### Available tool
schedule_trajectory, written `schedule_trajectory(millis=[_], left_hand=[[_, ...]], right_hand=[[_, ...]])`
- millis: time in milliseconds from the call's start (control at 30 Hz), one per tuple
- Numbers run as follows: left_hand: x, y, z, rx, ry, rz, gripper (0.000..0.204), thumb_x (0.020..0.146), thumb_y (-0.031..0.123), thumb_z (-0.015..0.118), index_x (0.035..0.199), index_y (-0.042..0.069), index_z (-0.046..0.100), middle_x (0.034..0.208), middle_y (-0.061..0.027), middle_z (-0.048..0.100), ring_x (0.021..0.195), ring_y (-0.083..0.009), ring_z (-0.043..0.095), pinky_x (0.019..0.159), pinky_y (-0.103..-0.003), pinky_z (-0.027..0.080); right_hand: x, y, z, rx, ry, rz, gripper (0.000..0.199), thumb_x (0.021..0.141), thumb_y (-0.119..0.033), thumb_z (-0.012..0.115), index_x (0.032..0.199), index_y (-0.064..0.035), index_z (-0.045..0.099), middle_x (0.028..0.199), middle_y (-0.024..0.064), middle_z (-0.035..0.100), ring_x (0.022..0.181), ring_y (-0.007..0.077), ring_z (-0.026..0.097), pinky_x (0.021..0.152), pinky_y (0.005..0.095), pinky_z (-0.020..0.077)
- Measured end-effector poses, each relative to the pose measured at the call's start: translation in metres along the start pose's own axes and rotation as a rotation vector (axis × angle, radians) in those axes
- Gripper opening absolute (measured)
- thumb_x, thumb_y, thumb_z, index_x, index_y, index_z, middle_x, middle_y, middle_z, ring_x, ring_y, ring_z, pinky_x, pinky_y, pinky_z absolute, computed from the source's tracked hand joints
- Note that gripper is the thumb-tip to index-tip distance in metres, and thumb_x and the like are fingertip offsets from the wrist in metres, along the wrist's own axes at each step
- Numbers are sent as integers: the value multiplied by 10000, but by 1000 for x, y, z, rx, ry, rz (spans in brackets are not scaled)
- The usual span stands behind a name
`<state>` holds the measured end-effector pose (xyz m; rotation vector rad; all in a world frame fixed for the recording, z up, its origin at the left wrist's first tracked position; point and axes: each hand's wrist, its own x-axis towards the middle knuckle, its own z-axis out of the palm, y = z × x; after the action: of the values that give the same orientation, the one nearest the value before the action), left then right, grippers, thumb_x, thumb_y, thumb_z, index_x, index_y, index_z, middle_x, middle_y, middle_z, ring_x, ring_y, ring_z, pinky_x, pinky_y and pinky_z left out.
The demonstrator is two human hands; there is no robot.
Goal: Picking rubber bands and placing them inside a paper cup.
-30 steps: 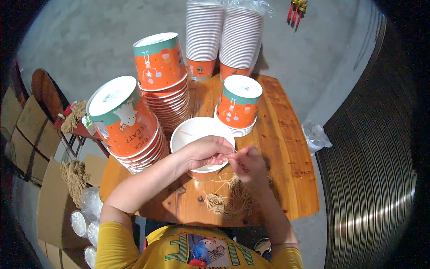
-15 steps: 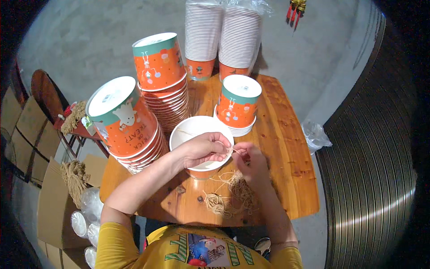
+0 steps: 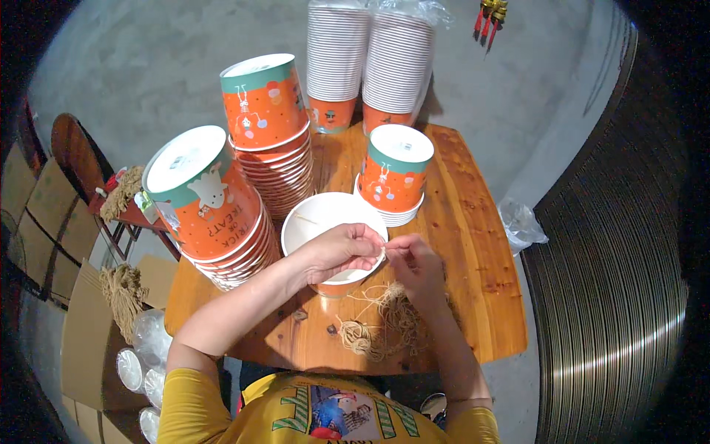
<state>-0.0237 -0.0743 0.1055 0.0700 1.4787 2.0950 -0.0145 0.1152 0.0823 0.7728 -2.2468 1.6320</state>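
An open paper bucket [image 3: 303,235], white inside and orange outside, stands upright on the table in front of me. My left hand [image 3: 346,251] reaches over its right rim, fingers closed in a pinch on a thin beige string. Just to the right, my right hand [image 3: 416,268] pinches the same string outside the rim, fingertips almost touching the left ones. A short pale piece of string [image 3: 305,219] shows against the bucket's inner wall. The exact knot or loop between the fingers is too small to make out. Below my right hand lies a tangled bundle of beige string [image 3: 360,339].
Upside-down stacks of orange buckets stand at the left [image 3: 214,211] and behind it [image 3: 266,111]; a shorter stack [image 3: 396,166] is at the right. Two wrapped bucket stacks [image 3: 336,55] rise at the wooden table's [image 3: 481,296] back. A cardboard box [image 3: 89,348] sits lower left.
Both hands stay at the bucket's right rim, with the fingers shifting slightly on the string. My right fingertips have straightened into a flatter pinch. The buckets and bundle look the same.
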Motion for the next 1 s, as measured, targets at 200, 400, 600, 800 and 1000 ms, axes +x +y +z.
schedule_trajectory(millis=[200, 400, 600, 800, 1000], left_hand=[[3, -3, -3, -1, -11, 14, 157, 866, 30, 574, 1014, 1, 529, 862, -37, 584, 732, -82, 589, 675, -172, 523], [2, -3, -3, -3, -22, 29, 116, 870, 34, 570, 977, 15, 530, 843, -36, 577, 727, -79, 585, 673, -174, 523], [2, -3, -5, -38, -78, 63, 81, 883, 36, 558, 958, 28, 529, 833, -30, 574, 730, -91, 585, 698, -199, 528], [0, -1, -12, -128, -193, 44, 83, 885, 46, 568, 957, 26, 532, 893, -43, 582, 795, -105, 594, 761, -214, 527], [3, 1, -13, -149, -216, 9, 104, 870, 12, 571, 969, 9, 543, 930, -44, 588, 850, -115, 601, 811, -213, 516]], right_hand=[[1, 2, -1, 14, -14, -7, 68, 862, -67, 592, 917, -28, 594, 747, -4, 553, 659, 55, 511, 590, 214, 422], [3, 2, -2, -122, -17, -111, 56, 854, -66, 597, 898, -35, 614, 787, 12, 563, 680, 78, 536, 608, 222, 430], [1, 0, 0, 70, -12, 49, 55, 871, -79, 582, 896, -37, 607, 748, -7, 553, 691, 41, 514, 598, 198, 416], [5, 8, -4, 130, -65, 141, 96, 884, -140, 594, 915, -50, 580, 781, 47, 553, 651, 112, 506, 578, 258, 423], [9, 15, -3, -38, -35, -88, 142, 864, -188, 618, 856, -47, 604, 742, 55, 502, 621, 138, 497, 563, 286, 420]])
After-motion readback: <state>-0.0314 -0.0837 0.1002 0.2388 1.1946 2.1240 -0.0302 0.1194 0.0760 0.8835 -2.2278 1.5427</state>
